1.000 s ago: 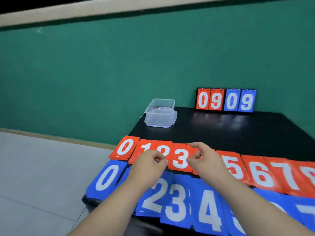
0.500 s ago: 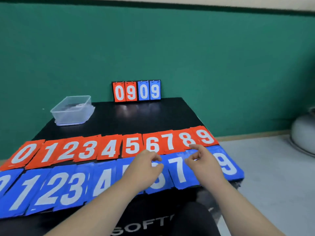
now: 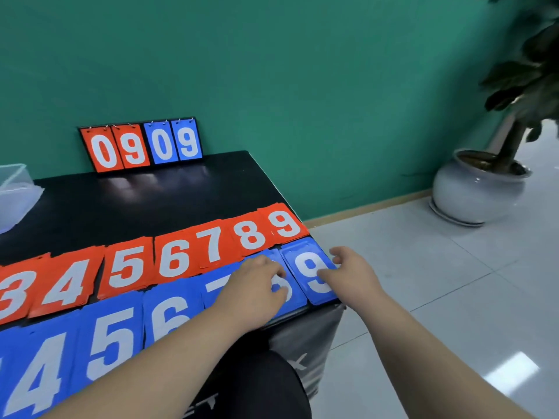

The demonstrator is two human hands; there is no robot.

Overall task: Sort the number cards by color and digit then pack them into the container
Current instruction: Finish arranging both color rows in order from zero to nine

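Blue cards (image 3: pixel 115 343): flat glossy rectangles with white digits, overlapping in the near row.
Left hand (image 3: pixel 257 285): curled on blue 8 (image 3: pixel 292 297), grip unclear.
Right hand (image 3: pixel 348 273): half open, fingertips on blue 9 (image 3: pixel 305 267).
Red cards (image 3: pixel 181 261): row behind.
Container (image 3: pixel 15 192): clear plastic, far left on the black table (image 3: pixel 151 201).

Both bare forearms reach forward. The left hand (image 3: pixel 257 285) lies palm down just left of the blue 9 card (image 3: pixel 302 258), fingers curled toward its left edge. The right hand (image 3: pixel 352 275) sits at the card's right edge, fingers bent onto it and thumb apart. Whether either hand grips the card cannot be told.
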